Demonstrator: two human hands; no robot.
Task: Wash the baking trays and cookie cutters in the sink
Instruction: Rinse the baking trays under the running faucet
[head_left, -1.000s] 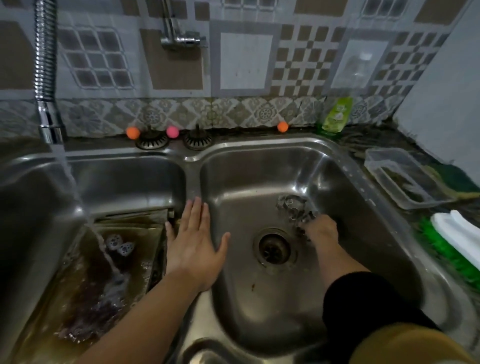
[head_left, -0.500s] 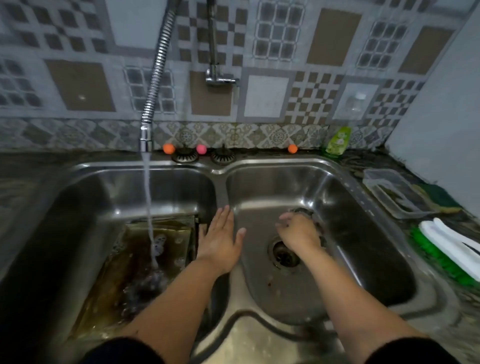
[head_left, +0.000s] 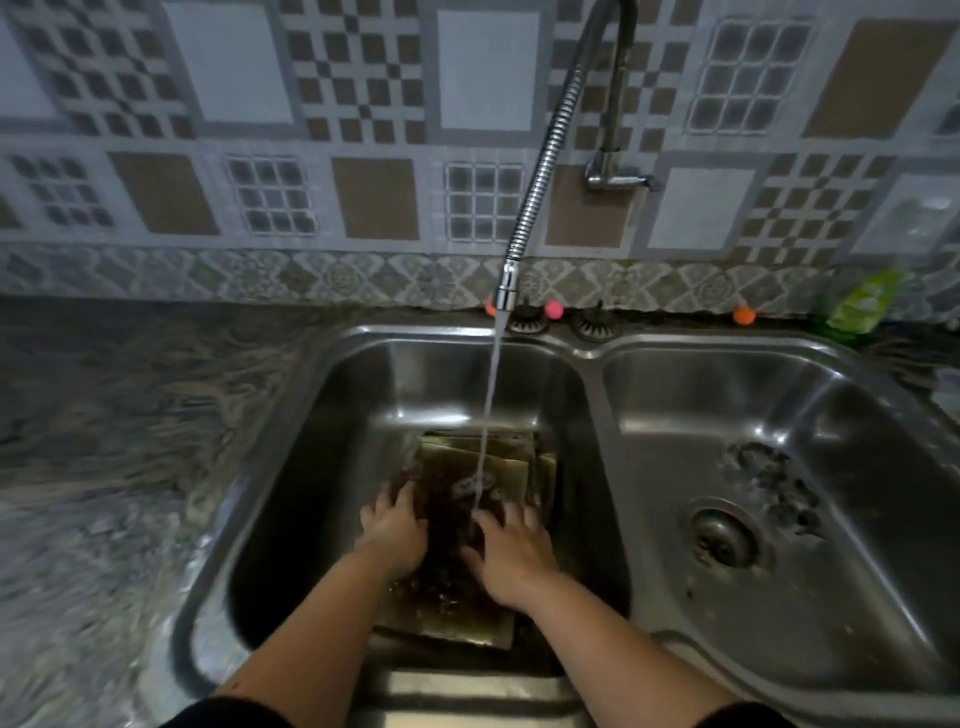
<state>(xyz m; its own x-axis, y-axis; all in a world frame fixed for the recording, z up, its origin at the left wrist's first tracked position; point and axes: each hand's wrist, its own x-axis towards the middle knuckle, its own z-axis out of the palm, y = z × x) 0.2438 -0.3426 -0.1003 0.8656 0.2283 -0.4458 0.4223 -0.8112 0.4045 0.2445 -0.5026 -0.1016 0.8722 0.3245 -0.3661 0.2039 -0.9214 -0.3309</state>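
A stack of gold-coloured baking trays (head_left: 498, 462) lies flat in the bottom of the left basin (head_left: 363, 395), covered with dark dirty water. Small pale cookie cutters (head_left: 475, 484) lie on the top tray under the stream from the flexible tap (head_left: 540, 171). My left hand (head_left: 395, 530) lies spread on the left part of the top tray, fingers in the water. My right hand (head_left: 511, 556) lies spread on its right part, with the water stream landing just at its fingertips. A pile of metal cookie cutters (head_left: 769, 478) sits in the right basin above the drain (head_left: 722, 535).
A dark stone counter (head_left: 130, 441) runs to the left of the sink. Two sink strainers (head_left: 587, 325) and small orange and pink balls (head_left: 743, 315) line the back ledge. A green dish-soap bottle (head_left: 862, 301) leans at the far right against the tiled wall.
Both hands moved from the divider and right basin into the left basin and now lie on the trays. The right hand left the cookie cutters by the drain. The view swung left.
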